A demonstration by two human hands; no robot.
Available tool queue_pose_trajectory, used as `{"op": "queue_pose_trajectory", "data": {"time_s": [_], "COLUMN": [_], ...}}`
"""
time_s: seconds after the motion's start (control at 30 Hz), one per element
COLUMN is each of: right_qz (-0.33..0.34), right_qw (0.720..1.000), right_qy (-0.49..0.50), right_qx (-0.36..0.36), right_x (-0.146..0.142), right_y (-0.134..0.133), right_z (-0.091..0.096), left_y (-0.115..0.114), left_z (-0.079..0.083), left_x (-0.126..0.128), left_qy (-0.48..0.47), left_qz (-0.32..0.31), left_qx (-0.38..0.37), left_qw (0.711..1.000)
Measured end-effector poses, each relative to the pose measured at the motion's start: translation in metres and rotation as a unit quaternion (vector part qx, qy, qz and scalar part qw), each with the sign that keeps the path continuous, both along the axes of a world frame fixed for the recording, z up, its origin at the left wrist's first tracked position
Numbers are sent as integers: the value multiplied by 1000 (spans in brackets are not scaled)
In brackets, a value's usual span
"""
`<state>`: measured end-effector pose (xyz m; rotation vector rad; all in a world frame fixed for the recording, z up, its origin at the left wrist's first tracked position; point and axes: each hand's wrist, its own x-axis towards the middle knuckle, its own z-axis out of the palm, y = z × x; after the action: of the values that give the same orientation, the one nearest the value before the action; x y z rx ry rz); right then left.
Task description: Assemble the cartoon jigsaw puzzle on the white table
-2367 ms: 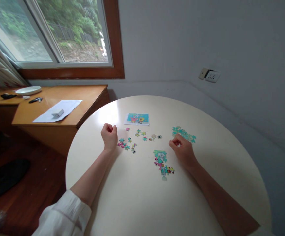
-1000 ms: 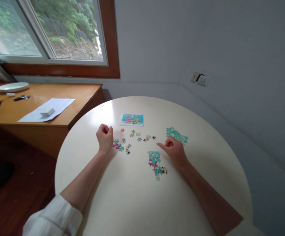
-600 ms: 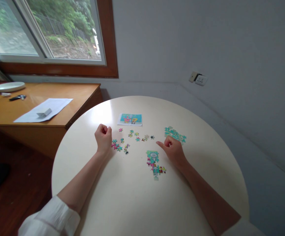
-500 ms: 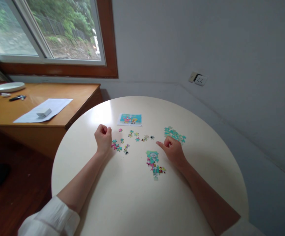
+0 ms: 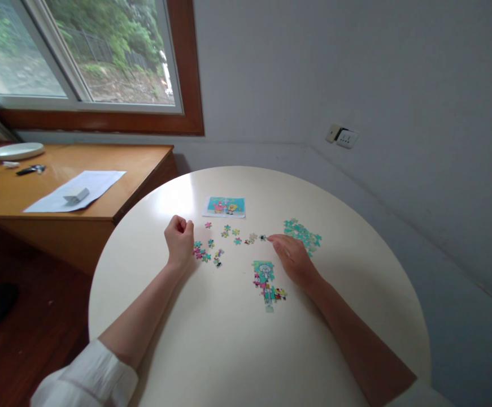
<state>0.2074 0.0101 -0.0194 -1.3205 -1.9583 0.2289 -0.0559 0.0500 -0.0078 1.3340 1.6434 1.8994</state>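
On the round cream table (image 5: 237, 350), I see the left hand (image 5: 179, 240) curled into a tight fist, resting just left of a cluster of loose puzzle pieces (image 5: 205, 252); I cannot tell whether it encloses a piece. The right hand (image 5: 293, 257) lies low with fingers (image 5: 276, 240) extended and relaxed, holding nothing. Its fingertips sit just beside a small dark puzzle piece (image 5: 262, 237); I cannot confirm contact. The assembled puzzle section (image 5: 266, 274) lies beside that hand, the teal piece pile (image 5: 303, 232) just beyond it, the reference picture (image 5: 224, 206) farther back
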Motion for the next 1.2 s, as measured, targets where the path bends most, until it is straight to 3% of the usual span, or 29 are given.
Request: {"op": "queue_pose_trajectory", "data": {"time_s": [0.3, 0.53, 0.7, 0.87, 1.2], "right_qz": [58, 16, -11, -11, -48], "right_qw": [987, 996, 996, 992, 993], "right_qy": [-116, -80, -94, -124, -103], "right_qx": [-92, -42, 3, -10, -17], "right_x": [-1, 2, 5, 6, 8], "right_y": [-3, 2, 5, 5, 5], "right_z": [-8, -2, -10, -16, -7], "left_y": [-2, -2, -4, -4, -3], "left_z": [2, 2, 5, 6, 4], "left_x": [2, 3, 4, 5, 4], "left_qy": [-2, 0, 6, 9, 9], "left_qz": [-8, -6, 0, -3, -1], "left_qx": [-1, -6, -17, -20, -18], "left_qw": [1000, 1000, 1000, 1000, 1000]}}
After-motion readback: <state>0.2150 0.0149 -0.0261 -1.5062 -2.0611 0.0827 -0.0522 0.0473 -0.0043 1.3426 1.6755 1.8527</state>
